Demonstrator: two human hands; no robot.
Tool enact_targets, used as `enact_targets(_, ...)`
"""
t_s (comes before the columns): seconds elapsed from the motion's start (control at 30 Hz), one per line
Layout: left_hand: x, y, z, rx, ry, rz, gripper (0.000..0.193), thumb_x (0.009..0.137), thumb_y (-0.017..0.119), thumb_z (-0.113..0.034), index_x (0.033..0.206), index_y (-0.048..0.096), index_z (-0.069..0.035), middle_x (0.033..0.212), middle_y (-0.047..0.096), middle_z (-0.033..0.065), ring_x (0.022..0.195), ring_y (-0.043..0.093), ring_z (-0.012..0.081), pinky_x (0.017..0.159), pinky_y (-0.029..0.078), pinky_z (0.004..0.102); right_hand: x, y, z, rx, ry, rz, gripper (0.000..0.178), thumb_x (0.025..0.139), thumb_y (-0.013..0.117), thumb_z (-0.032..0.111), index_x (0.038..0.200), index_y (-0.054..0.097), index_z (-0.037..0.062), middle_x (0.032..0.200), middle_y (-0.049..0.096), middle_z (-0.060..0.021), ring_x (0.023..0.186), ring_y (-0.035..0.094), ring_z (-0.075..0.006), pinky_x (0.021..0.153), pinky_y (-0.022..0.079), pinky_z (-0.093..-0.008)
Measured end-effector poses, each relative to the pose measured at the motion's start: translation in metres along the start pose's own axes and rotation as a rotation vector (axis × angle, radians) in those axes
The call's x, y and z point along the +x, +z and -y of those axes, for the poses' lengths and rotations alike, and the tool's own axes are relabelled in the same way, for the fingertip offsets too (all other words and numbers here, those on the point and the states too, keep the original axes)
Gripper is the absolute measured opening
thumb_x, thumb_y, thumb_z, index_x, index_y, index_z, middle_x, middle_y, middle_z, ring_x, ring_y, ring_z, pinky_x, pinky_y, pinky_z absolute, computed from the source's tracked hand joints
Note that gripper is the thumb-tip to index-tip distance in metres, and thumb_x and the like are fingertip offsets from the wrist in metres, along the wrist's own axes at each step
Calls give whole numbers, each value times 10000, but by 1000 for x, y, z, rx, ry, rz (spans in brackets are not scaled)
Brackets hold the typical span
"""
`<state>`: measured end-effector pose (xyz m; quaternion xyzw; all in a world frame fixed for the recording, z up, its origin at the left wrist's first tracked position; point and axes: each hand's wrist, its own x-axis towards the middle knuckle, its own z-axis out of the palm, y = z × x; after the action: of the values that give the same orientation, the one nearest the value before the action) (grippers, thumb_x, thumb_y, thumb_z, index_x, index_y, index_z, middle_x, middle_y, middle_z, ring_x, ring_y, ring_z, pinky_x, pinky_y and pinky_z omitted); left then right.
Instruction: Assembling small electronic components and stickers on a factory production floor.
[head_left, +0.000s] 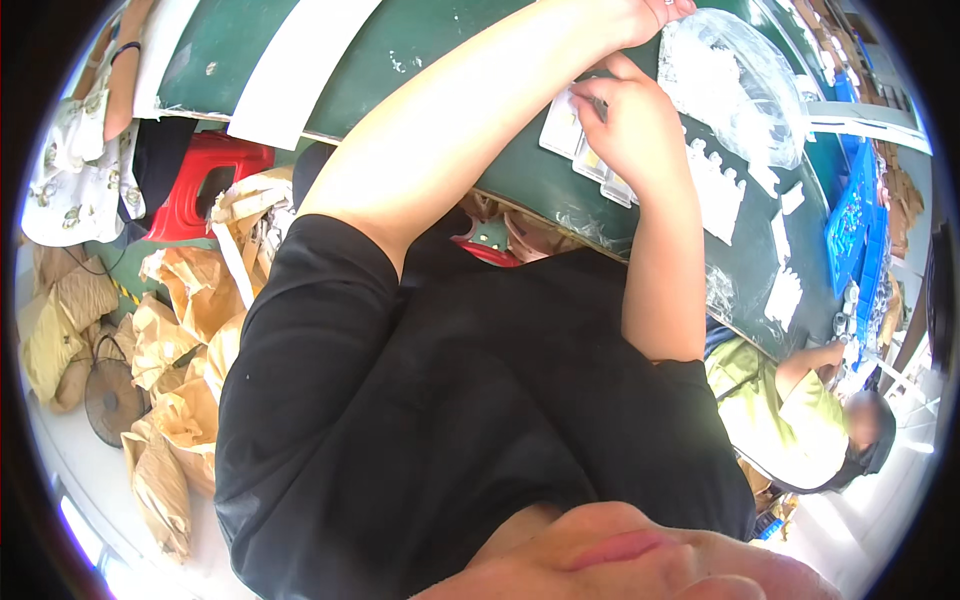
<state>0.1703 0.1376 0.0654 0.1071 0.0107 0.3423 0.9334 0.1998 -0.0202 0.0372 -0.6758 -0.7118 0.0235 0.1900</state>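
Observation:
My left hand (pixel 648 20) reaches across to the top edge of the view, which cuts it off in part. Its fingers are bent together beside the rim of a clear plastic bag (pixel 765 95); what they hold, if anything, is too small to name. Below it, my right hand (pixel 635 120) is closed, thumb and fingertips drawn together over several flat white packets (pixel 560 125) with small yellowish marks. Whether something sits between those fingertips is hidden. White pieces (pixel 695 65) lie inside or under the bag, just right of both hands.
On the dark green table (pixel 440 50) lie a long white sheet (pixel 300 65) and rows of small white parts (pixel 718 190). A blue tray (pixel 848 225) stands right. One co-worker sits at each side. Left are a red stool (pixel 195 185), brown paper bags (pixel 185 400) and a fan (pixel 115 400).

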Motion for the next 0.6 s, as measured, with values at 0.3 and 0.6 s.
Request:
enact_targets(0.3,5,-7,4,24,-34,-14,245,906,568,-315,743,561,-132,601,445,-12,514,389,154,512,329,316,-3,-3,5,-180,-1,15,96,846,706,141,903,782,126,1121,702,-20,863,724,-264,755,597,-402)
enact_targets(0.6,4,-6,9,64,-66,18,238,907,558,-319,741,538,-149,590,402,-27,508,359,143,501,312,313,-1,2,3,-202,12,-28,107,838,706,145,924,767,129,1033,703,-36,849,725,-270,754,599,-404)
